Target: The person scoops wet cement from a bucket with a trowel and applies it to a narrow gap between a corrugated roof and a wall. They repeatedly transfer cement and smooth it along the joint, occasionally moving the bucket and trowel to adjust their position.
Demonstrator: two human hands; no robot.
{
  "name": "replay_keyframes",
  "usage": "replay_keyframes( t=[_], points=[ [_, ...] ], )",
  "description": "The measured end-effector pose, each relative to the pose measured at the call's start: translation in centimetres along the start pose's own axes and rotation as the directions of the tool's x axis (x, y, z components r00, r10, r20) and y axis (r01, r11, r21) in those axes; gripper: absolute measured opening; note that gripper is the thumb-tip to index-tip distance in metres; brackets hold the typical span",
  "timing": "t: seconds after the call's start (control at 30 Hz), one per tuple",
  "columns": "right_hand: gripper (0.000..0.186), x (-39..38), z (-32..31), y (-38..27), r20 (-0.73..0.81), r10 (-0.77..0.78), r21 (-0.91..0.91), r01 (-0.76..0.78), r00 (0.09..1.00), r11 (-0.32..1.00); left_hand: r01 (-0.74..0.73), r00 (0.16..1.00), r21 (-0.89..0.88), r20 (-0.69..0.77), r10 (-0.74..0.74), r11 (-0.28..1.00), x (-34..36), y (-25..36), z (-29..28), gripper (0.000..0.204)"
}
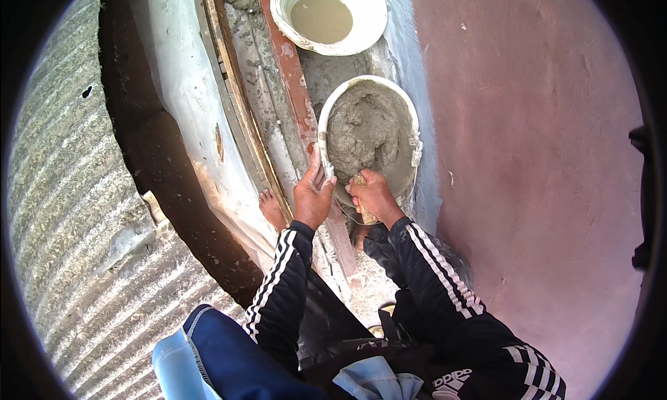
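Observation:
A white bucket [324,115] holds thick, wet grey mortar [365,125], heaped and uneven on top. My left hand [313,197] grips the bucket's near left rim, with the fingers along the outside and the thumb by the edge. At the near side of the same bucket, my right hand [377,197] is closed round a short, light wooden tool handle [367,215]. The tool's working end is out of sight, so I cannot tell its kind. A thin wire bail hangs at the bucket's side.
Beyond stands a second white bucket [375,18] with murky water. A reddish wall [528,136] runs along the right. Long boards [240,94] and a red-brown bar [295,87] lie on the left, beside a corrugated sheet [76,191]. A bare foot [272,209] rests near the boards.

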State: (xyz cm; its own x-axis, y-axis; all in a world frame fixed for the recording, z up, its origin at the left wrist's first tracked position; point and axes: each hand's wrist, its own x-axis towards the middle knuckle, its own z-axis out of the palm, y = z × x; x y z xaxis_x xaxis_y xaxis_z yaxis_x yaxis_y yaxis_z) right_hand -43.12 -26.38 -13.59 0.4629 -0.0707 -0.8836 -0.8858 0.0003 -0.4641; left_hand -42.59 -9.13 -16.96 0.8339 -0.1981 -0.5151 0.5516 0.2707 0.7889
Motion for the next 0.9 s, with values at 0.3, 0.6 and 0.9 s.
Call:
replay_keyframes(
  t=[0.3,0.6,0.9],
  points=[
    [0.014,-1.3,-0.4,1.1,0.025,-0.098,0.178,0.092,0.995,0.98,-0.038,0.998,0.056,-0.055,0.041,0.998,-0.1,0.3,0.2,0.081],
    [0.014,-5.5,-1.5,2.1,-0.026,-0.256,0.28,0.253,0.966,0.926,-0.042,0.995,0.242,-0.073,0.061,0.969,-0.2,0.3,0.4,0.082],
    [0.017,-8.8,0.5,-6.4,-0.007,-0.301,0.026,0.301,0.954,0.953,-0.078,0.992,0.319,-0.074,0.107,0.944,-0.6,0.4,0.4,0.084]
  ],
)
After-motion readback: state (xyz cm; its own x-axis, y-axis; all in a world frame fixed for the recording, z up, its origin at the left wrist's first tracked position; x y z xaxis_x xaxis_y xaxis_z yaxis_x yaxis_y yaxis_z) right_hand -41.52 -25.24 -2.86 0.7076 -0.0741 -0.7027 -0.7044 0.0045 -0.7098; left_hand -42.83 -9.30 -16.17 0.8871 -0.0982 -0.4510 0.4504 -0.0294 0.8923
